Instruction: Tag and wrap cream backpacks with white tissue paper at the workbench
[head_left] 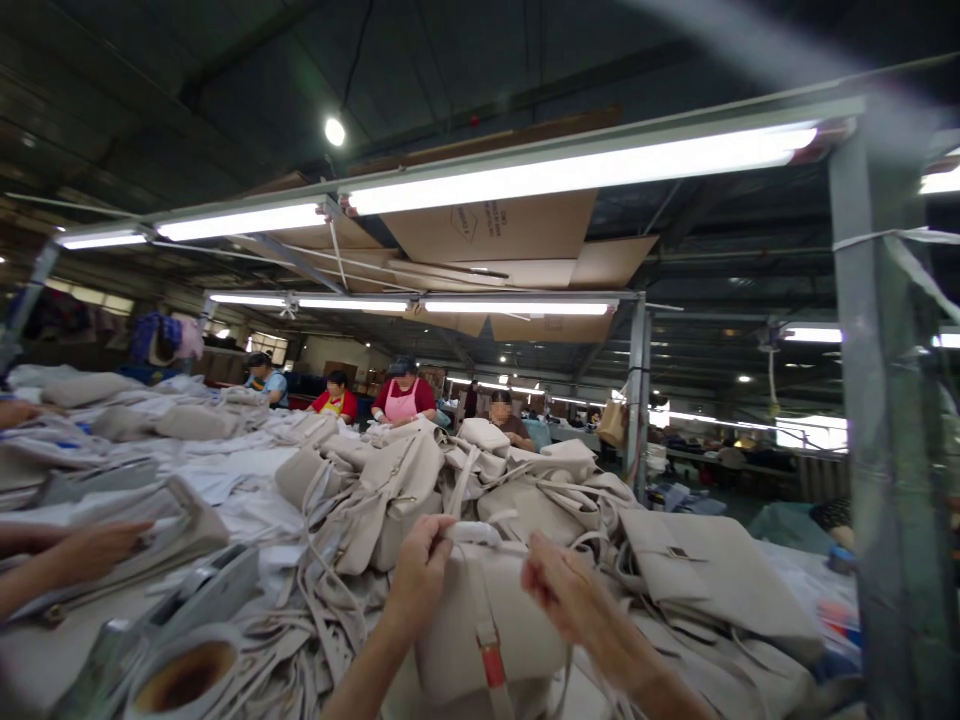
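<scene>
Directly in front of me stands a beige handbag (499,590) with a strap down its front, a buckle and a red piece at the strap's lower part. Its top handle (474,533) is wrapped in white. My left hand (421,572) is closed on the bag's upper left edge, with the thumb beside the handle's end. At the upper right edge, my right hand (559,588) has its fingers curled together and is slightly blurred. Whatever its fingertips hold, if anything, is hidden. Loose straps (292,640) lie in a tangle left of the bag.
Beige bags (397,480) are heaped beyond my hands, and a flap bag (690,565) lies right. A co-worker's hand (97,555) reaches in from the left, near a tape roll (184,675). Several people work across the table. A metal post (885,450) stands right.
</scene>
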